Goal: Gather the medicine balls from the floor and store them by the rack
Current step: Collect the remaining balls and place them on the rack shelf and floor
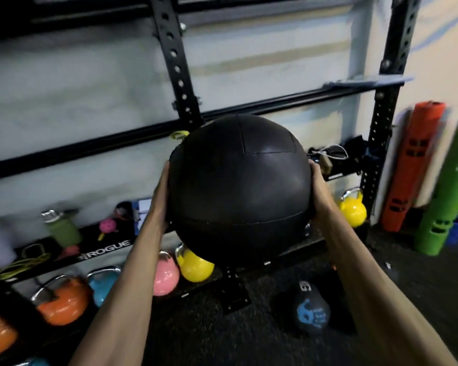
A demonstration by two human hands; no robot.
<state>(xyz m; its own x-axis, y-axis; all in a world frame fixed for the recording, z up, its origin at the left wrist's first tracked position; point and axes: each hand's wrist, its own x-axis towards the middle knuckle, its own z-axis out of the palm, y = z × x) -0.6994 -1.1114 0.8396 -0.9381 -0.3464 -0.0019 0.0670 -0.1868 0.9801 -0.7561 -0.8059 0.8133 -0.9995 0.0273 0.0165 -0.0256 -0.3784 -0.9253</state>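
Observation:
A large black medicine ball (239, 186) is up in the air in front of the black rack (180, 83), carried between both hands. My left hand (162, 192) presses flat against its left side. My right hand (318, 187) presses against its right side, fingers wrapped over the curve. A smaller black ball with a blue logo (311, 311) lies on the dark floor below, near the rack's foot. The far halves of both hands are hidden behind the big ball.
Kettlebells in orange (64, 302), blue (102, 285), pink (165, 277) and yellow (196, 266) line the rack's base; another yellow one (352, 210) sits right. A green bottle (61, 228) stands on the low shelf. Orange (413, 165) and green (450, 186) tubes lean at right.

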